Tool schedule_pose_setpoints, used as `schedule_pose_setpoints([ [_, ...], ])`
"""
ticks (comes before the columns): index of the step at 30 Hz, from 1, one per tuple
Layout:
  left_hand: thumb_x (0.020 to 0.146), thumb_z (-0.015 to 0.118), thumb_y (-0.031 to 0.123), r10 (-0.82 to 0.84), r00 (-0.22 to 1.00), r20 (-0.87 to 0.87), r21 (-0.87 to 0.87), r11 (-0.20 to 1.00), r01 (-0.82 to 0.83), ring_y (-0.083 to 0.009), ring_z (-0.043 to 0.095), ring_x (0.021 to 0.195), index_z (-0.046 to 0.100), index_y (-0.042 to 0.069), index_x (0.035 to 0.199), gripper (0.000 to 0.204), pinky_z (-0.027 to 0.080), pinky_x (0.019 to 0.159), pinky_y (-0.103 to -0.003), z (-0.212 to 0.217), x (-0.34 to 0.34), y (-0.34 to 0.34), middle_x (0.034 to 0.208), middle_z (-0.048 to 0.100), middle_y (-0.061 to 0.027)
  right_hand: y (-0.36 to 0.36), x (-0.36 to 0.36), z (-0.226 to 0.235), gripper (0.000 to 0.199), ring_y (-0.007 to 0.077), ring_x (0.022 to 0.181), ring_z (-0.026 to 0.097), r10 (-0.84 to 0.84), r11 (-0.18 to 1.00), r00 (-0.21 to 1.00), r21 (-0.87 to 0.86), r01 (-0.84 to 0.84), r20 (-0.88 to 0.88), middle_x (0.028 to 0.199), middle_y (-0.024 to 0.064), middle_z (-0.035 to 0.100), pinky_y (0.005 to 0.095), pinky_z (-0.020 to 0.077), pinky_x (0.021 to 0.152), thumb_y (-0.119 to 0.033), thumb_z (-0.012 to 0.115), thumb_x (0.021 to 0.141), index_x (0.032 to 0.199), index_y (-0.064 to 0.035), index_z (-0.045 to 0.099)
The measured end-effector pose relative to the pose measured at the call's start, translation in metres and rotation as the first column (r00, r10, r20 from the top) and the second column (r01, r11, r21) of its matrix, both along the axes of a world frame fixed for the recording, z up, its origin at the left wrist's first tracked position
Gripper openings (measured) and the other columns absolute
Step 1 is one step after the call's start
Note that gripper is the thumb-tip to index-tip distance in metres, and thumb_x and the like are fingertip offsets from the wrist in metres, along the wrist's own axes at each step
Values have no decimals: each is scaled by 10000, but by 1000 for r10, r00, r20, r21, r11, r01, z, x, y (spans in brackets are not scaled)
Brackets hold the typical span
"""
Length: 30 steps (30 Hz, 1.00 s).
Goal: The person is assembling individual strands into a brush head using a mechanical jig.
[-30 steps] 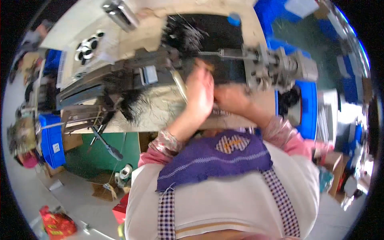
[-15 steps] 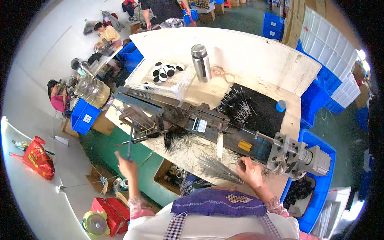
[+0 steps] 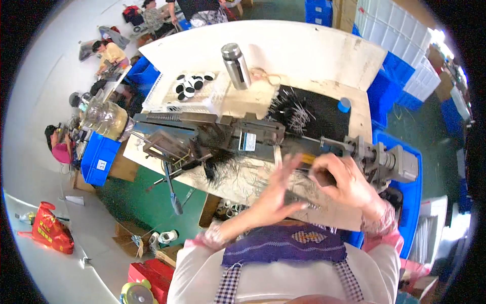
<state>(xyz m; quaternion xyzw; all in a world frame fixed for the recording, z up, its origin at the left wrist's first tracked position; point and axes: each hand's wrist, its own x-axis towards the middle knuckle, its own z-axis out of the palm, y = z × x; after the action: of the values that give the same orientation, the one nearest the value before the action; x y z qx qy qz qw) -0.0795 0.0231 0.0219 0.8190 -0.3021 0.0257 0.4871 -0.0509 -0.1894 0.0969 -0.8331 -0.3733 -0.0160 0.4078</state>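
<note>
A white basket (image 3: 211, 107) in the upper left of the frame holds round white pieces (image 3: 190, 87) with black faces. The blue bin (image 3: 416, 202) at the right edge contains a dark mass, partly hidden by the right forearm and the machine's end. Below the bench (image 3: 336, 215), a cardboard box (image 3: 207, 210) is cut off by the bench edge and the left forearm, so its contents are hard to make out.

The left hand (image 3: 276, 196), at centre, has its fingers spread, thumb out to the right and fingertips blurred. The right hand (image 3: 345, 181), just right of it, has curled fingers; whether they pinch anything cannot be told. A yellow block (image 3: 308, 159) shows between and above the hands.

The long metal machine (image 3: 263, 133) lies across mid-frame, its long axis sloping gently down rightward. Beside the left thumb, a thin wire bundle (image 3: 309, 201), partly covered, slants down to the right.
</note>
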Motion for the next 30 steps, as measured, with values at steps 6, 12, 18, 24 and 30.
schedule_pose_setpoints([
  [6, 965, 472, 158, 83, 951, -297, -158, 978, -135, -161, 569, 753, 571, 31, 1022, 171, 470, 701, -292, -40, 0, 40, 857, 588, -53, 2, 25, 3, 148, 302, 826, 645, -372, 925, 928, 69, 373, -33, 913, 107, 633, 335, 519, 723, -112, 632, 859, 986, -52, 586],
  [12, 960, 449, 67, 107, 957, -271, -60, 990, -127, -210, 512, 1024, 543, -50, 1132, 229, 433, 920, -280, -71, 27, 61, 1136, 467, -111, -17, 66, -59, 98, 288, 808, 615, -318, 917, 895, -138, 374, 311, 894, 92, 567, 391, 522, 684, -79, 572, 830, 917, -40, 591],
  [18, 992, 465, 260, -231, 537, -812, -512, 723, -464, -78, 442, 640, 525, 104, 905, 188, 377, 508, -229, -25, 22, -20, 823, 531, 5, 2, 87, -79, 193, 273, 845, 601, -142, 872, 887, -368, 322, 439, 851, 85, 574, 366, 517, 717, -22, 595, 762, 950, -51, 624],
  [24, 978, 480, 231, -864, 422, -275, -710, -114, -695, -25, 284, 439, 555, 54, 968, 193, 210, 313, -168, 21, 58, 65, 743, 473, -4, 7, 77, -76, 175, 282, 830, 597, -157, 882, 873, -332, 334, 461, 828, 101, 572, 376, 514, 713, -13, 592, 726, 901, -19, 603],
  [30, 959, 502, 200, -283, 820, -498, -847, 363, -389, -58, 318, 404, 603, 70, 994, 168, 278, 331, -169, -30, 22, 105, 549, 455, 8, 13, 99, -57, 122, 326, 861, 592, -240, 862, 893, -339, 376, 381, 845, 151, 573, 412, 503, 713, -41, 575, 764, 877, 3, 577],
])
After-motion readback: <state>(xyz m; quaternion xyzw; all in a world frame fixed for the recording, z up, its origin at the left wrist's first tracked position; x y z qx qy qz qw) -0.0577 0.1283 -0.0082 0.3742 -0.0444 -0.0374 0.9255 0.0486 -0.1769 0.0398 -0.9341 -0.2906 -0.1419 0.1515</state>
